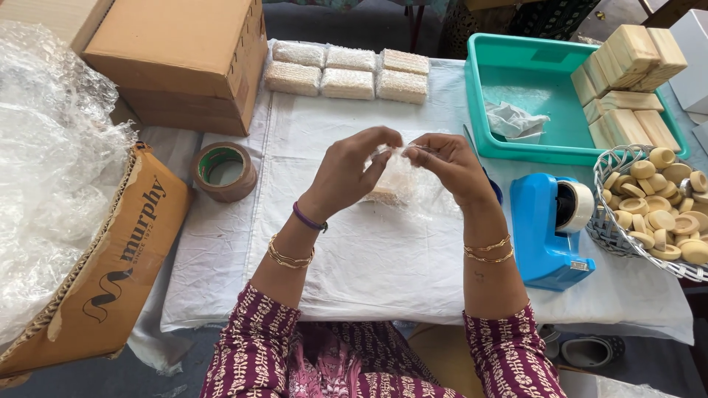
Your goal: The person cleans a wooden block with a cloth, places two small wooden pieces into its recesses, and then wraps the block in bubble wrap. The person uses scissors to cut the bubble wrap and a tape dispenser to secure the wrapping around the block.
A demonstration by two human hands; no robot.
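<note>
1. The left hand (352, 171) and right hand (448, 168) both pinch the clear bubble wrap (413, 193) around a pale soap bar (391, 188), held just above the white cloth (354, 258) at table centre.
2. As I judge it, the wrap should be pulled snug and its edges overlapped flat — loose folds would spring open.
3. The blue tape dispenser (547, 230) sits at 3 o'clock of the hands, close to the right hand.
4. Wrapped bars (346, 71) lie at 12 o'clock — bare bars in the teal tray (516, 74) at 1 o'clock.
</note>
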